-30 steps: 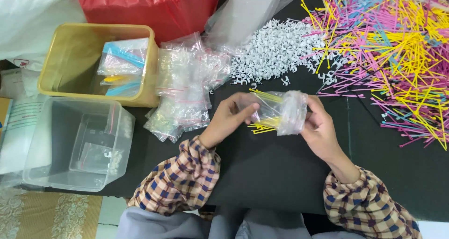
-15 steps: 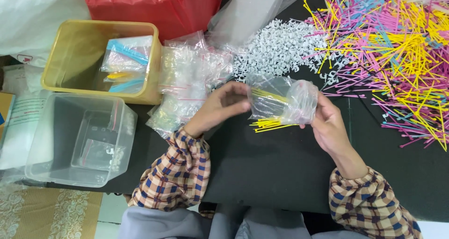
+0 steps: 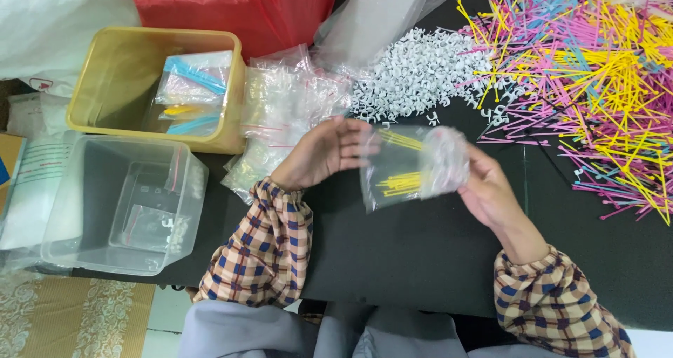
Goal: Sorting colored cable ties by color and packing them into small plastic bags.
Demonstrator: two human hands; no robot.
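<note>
Above the black worktop, the right hand has its grip closed on a small clear plastic bag of yellow sticks; the left hand is spread wide, fingertips touching the bag's edge.

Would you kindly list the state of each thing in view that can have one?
small clear bag: held up off the table, yellow sticks inside.
right hand: gripping the bag's right side.
left hand: fingers spread, at the bag's left edge.
yellow tub: open, holding filled bags.
clear plastic container: open, lidless, a few bags inside.
pile of empty clear bags: loose heap.
white clips: loose pile.
coloured sticks: scattered, tangled.
</note>
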